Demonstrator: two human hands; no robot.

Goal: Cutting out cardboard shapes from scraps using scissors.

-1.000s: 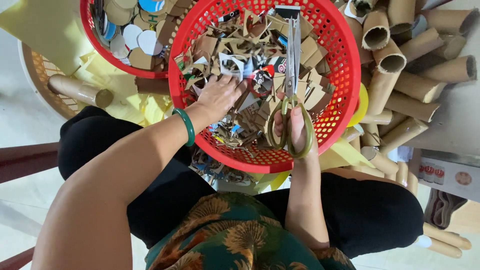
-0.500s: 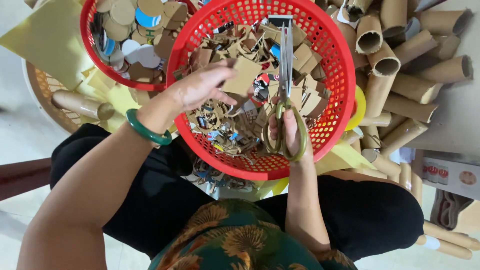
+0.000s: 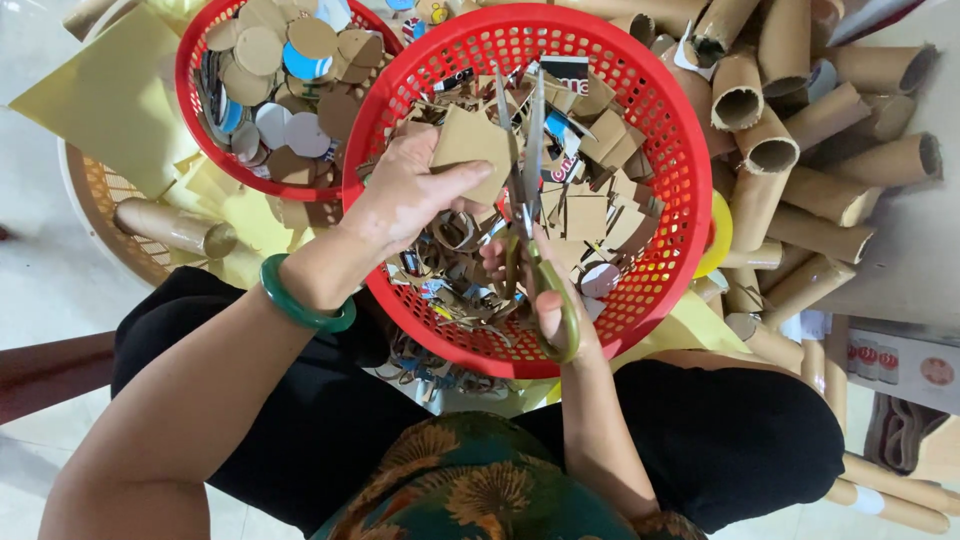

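Left hand (image 3: 410,195) pinches a brown cardboard piece (image 3: 472,145) over the big red basket (image 3: 680,170) of scraps. Right hand (image 3: 545,290) grips olive-handled scissors (image 3: 530,200), blades slightly parted beside the piece's edge. Cardboard tubes (image 3: 800,140) piled right.

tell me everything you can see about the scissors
The scissors have olive-green looped handles and long, plain metal blades. The right hand grips the handles over the near red basket, with the blades pointing away from the person and slightly parted. The blades meet the edge of a brown cardboard piece that the left hand holds up. Cardboard scraps lie in the basket beneath them.
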